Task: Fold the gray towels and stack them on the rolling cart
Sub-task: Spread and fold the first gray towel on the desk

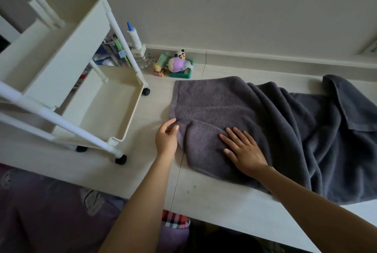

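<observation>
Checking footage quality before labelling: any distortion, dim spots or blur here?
Head view: wide-angle bend curves the cart poles; light is soft and dim, darkest on the towel folds at right; both hands, left and right, look sharp.

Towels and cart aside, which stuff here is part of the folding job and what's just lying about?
Job:
gray towel
darker towel
cart
left hand, on the towel's edge
right hand, flat on the towel

Lying about:
plush toy
small figure
green box
jar
</observation>
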`<state>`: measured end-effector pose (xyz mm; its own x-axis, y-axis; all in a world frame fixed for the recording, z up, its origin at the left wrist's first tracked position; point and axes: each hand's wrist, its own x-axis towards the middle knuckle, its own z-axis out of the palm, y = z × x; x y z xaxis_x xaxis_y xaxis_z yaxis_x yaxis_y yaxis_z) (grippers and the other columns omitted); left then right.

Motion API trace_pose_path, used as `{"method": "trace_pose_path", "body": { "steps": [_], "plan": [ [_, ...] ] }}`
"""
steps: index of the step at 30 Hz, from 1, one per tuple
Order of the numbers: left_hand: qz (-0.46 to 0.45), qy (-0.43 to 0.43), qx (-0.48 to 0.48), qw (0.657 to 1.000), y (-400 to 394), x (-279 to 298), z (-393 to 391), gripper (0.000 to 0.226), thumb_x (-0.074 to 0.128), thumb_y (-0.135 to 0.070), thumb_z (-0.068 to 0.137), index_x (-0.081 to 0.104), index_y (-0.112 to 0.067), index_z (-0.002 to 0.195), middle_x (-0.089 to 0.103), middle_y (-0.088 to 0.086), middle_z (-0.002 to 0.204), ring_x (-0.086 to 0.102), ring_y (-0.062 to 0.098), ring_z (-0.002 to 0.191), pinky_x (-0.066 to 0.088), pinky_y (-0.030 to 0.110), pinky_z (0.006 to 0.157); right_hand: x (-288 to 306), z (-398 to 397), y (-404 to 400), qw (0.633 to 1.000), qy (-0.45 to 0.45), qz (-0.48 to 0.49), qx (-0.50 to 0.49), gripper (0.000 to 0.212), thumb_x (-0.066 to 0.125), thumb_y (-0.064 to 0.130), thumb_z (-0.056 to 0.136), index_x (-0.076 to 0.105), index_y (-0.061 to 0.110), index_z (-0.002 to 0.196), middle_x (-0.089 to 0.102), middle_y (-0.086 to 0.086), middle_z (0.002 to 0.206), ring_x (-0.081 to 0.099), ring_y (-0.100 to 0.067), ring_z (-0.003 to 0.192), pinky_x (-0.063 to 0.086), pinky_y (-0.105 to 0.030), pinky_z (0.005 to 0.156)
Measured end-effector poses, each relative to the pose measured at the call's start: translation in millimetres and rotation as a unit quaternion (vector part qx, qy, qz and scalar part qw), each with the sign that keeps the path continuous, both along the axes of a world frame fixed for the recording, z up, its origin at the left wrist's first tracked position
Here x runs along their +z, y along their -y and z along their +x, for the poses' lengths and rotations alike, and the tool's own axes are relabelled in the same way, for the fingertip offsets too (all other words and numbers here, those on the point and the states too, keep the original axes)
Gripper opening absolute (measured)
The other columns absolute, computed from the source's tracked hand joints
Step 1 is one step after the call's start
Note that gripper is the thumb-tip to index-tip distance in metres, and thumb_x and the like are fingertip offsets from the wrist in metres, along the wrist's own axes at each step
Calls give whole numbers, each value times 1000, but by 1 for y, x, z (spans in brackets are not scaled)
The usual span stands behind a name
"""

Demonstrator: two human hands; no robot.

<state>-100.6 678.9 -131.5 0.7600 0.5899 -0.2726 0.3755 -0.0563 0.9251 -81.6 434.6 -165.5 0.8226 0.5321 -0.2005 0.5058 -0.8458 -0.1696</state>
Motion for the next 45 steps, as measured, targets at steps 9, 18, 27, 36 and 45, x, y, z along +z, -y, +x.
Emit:
{"method": "trace_pose_path", "body": {
  "steps": [9,18,27,36,45],
  "plan": [
    [425,-122,-115,890,-34,14,-11,32,50,-16,93,59,-15,124,49,13,121,52,32,107,40,38,90,-1,-14,-24,998,15,-15,51,60,10,62,95,15,32,147,22,-1,153,16,-23,141,-3,-35,114],
    [453,-279,-325,782,-36,-24,-28,63,24,-45,97,-7,-29,149,-18,7,157,-18,26,144,-16,54,111,1,-24,-61,994,29,85,67,58,19,56,96,41,27,141,37,-2,149,34,-24,137,34,-42,109],
    [442,-254,-341,790,-11,-23,-19,67,22,-57,94,-3,-29,150,-18,7,157,-19,31,143,-16,54,111,4,-36,-56,993,-26,30,-109,79,-7,59,80,0,23,150,-13,3,154,-17,-15,142,-15,-32,114],
    [428,-156,-444,772,78,-9,6,65,18,-56,95,-12,-31,148,-23,5,155,-21,27,143,-17,51,112,22,-18,68,929,63,69,-357,69,14,51,88,31,16,146,28,-7,154,21,-25,143,5,-38,115],
    [409,-131,-487,760,196,11,25,67,18,-58,94,-2,-27,150,-21,10,155,-21,26,143,-16,52,112,26,-54,153,924,28,-22,-380,67,12,56,89,37,24,142,38,-7,148,40,-35,128,31,-45,101]
  ]
}}
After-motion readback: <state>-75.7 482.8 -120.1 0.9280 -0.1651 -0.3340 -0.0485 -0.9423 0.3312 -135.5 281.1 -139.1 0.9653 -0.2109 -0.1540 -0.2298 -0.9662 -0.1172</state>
